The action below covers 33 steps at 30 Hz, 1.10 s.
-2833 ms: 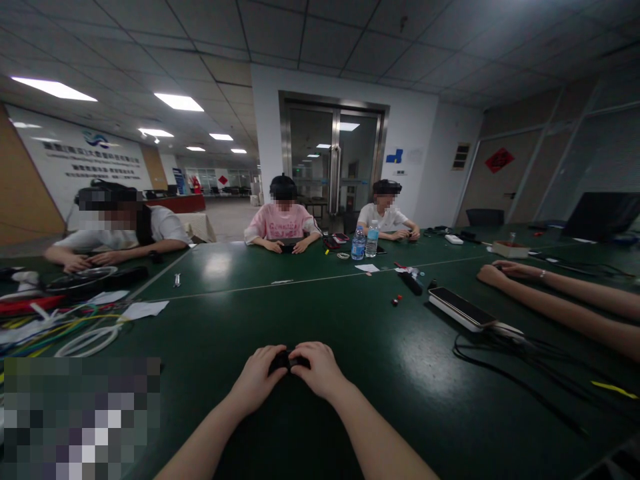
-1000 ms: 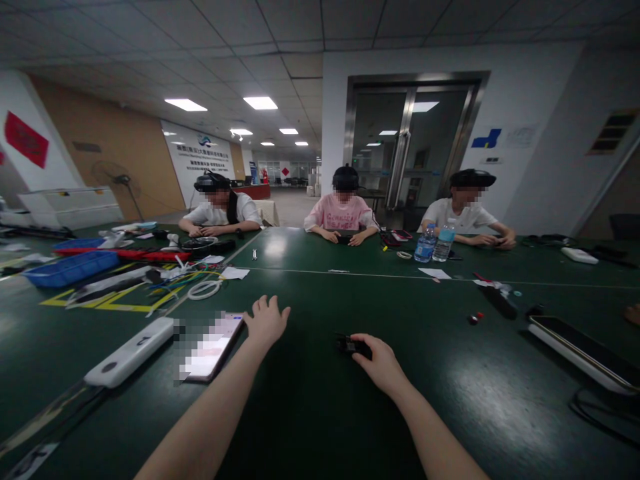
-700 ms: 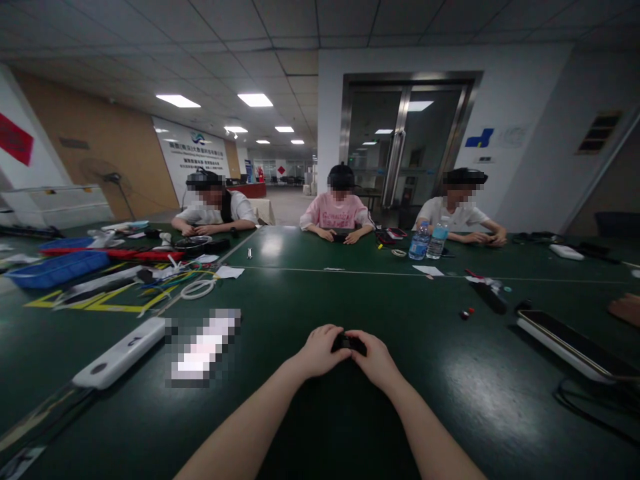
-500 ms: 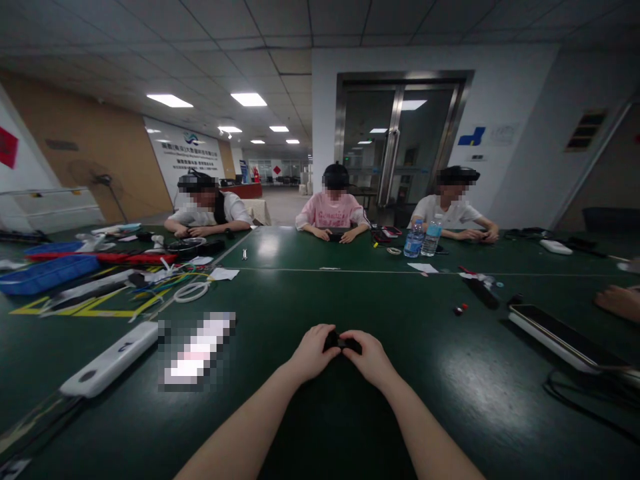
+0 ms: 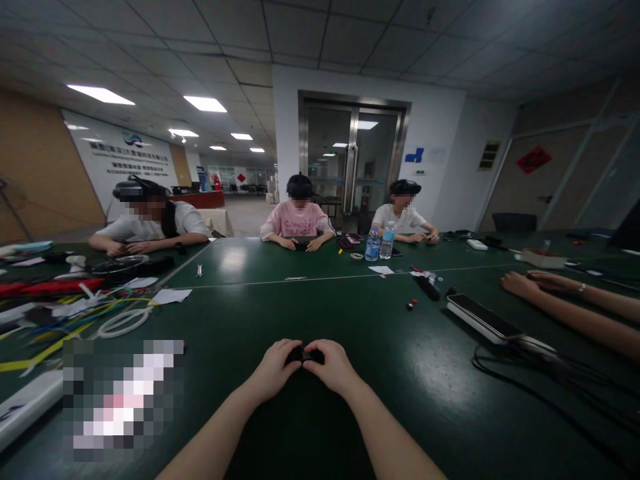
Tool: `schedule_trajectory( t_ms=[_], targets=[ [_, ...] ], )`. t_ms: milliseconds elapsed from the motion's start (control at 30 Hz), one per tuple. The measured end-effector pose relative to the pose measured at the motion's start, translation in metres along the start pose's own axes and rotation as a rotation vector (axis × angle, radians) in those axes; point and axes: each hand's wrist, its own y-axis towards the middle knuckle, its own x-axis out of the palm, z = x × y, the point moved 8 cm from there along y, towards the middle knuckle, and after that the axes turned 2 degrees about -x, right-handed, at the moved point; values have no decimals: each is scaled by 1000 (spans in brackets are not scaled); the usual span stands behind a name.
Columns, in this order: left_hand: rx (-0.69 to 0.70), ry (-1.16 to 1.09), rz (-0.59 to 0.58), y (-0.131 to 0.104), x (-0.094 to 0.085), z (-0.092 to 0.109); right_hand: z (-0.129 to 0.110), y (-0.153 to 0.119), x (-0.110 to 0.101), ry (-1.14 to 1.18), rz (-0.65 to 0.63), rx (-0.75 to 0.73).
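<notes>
Both of my hands meet over the middle of the green table [image 5: 240, 313]. Between them is a small black object [image 5: 305, 357], mostly covered by fingers, so its kind does not show. My left hand [image 5: 274, 365] pinches its left end with the thumb below and the fingers above. On the other end, my right hand [image 5: 332, 363] has a similar closed grip. A short dark middle stretch of the object shows between the two thumbs.
To the left are a white power strip [image 5: 35, 403], a coiled white cable [image 5: 124, 321] and assorted wires. A phone [image 5: 484, 317] on a white block and black cables lie right. Water bottles [image 5: 373, 245] stand farther back. Several people sit around; another person's hands [image 5: 523, 285] rest at right.
The view has turned to the right, so things on the table sit farther left and more of the person at right shows. Both hands keep their grip on the black object.
</notes>
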Motion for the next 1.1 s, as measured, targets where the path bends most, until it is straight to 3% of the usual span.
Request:
schedule_trajectory(
  t_ms=[267, 867, 1100],
  targets=[
    [-12, 132, 5, 1, -5, 1, -4, 0, -1, -21, 3, -8],
    [5, 87, 27, 0, -2, -7, -5, -2, -1, 17, 20, -4],
    [-17, 89, 23, 0, -3, -4, 10, 2, -9, 274, 152, 36]
  ],
)
